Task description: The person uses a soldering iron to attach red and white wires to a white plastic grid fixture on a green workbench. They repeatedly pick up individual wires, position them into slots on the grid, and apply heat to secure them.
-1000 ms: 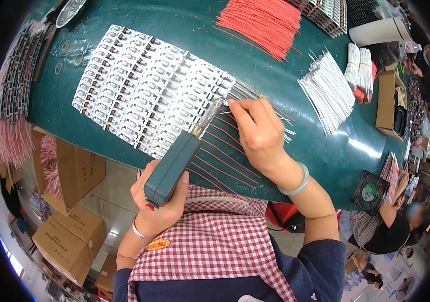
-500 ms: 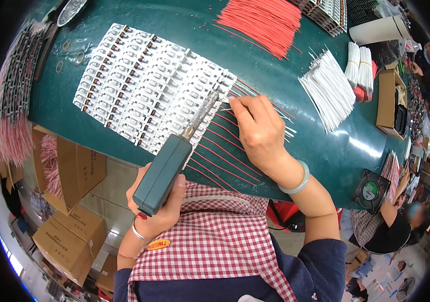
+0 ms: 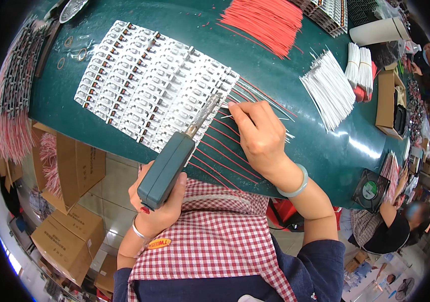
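Nr panel [image 3: 153,86] R edge, iron tip [image 3: 212,106]

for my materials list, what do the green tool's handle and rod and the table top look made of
Handle: likely moulded plastic, matte, with clean rounded edges. Rod: probably metal, grey and mottled. Table top: perhaps plastic-covered, glossy, judging by bright reflections.

The left hand [image 3: 167,213] curls tight by the near edge of the surface [image 3: 320,163]; the right forearm crosses that edge, its hand [image 3: 261,135] bent inward, thumb and forefinger seemingly pinched.
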A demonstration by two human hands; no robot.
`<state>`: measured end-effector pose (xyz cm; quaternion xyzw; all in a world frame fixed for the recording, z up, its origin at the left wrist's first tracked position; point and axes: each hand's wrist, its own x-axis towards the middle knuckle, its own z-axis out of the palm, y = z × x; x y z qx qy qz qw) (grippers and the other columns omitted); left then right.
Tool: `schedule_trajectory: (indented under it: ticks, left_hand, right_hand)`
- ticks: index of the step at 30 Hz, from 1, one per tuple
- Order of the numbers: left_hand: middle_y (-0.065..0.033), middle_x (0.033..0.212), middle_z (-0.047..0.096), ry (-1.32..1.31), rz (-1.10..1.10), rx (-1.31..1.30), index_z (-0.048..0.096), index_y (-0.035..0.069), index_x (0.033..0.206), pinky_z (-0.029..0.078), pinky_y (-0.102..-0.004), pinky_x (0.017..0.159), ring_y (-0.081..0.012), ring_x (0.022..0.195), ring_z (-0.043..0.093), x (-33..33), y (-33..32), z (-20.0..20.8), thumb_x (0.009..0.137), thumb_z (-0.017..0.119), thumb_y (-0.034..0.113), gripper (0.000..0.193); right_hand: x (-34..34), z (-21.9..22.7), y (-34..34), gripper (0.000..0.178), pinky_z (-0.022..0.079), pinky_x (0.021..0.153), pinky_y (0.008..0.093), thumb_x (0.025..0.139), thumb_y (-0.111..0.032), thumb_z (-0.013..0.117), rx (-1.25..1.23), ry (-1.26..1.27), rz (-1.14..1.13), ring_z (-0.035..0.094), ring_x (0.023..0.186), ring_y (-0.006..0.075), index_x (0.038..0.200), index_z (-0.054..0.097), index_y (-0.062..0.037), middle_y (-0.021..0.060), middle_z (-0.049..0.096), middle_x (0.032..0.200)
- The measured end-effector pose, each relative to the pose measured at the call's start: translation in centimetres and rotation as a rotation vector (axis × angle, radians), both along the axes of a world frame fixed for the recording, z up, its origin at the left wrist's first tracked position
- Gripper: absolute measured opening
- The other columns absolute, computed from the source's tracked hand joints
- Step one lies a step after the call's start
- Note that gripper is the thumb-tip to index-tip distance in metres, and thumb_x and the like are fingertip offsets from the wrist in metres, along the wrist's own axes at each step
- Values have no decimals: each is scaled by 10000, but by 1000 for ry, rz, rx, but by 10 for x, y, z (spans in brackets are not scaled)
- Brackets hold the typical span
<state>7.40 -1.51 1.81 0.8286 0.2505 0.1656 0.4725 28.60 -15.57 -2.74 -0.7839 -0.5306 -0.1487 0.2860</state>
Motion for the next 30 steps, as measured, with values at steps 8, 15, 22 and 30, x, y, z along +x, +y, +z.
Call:
schedule_trajectory:
  ticks: [8,15,22,30]
  left_hand:
    - [-142,957,717,-20,-14,-13,720,-57,1026,538,-310,667,-219,737,688,3,-1,1,811,769,-36,222]
    - [-129,937,707,-27,-28,5,708,-54,991,531,-291,636,-199,711,678,3,-1,-2,797,768,-54,202]
    - [-130,945,708,-4,-18,4,706,-53,986,541,-300,649,-205,730,688,2,-1,0,803,773,-39,195]
    - [-174,972,722,-11,104,-81,728,-48,1051,561,-312,675,-237,761,717,-22,-3,-13,836,782,21,232]
  right_hand:
    - [-1,-2,0,291,526,621,340,743,-23,692,-13,9,2,617,789,242,1026,708,42,101,651,933]
    - [-2,1,2,319,524,624,343,716,39,698,-15,26,-14,626,768,245,1034,722,32,102,670,926]
    - [-2,-2,1,290,536,659,347,740,-17,677,-28,-4,-5,622,804,251,1021,710,47,108,651,933]
    - [-3,-1,1,290,532,653,348,738,-18,681,-31,11,-16,623,809,252,1020,708,43,105,650,934]
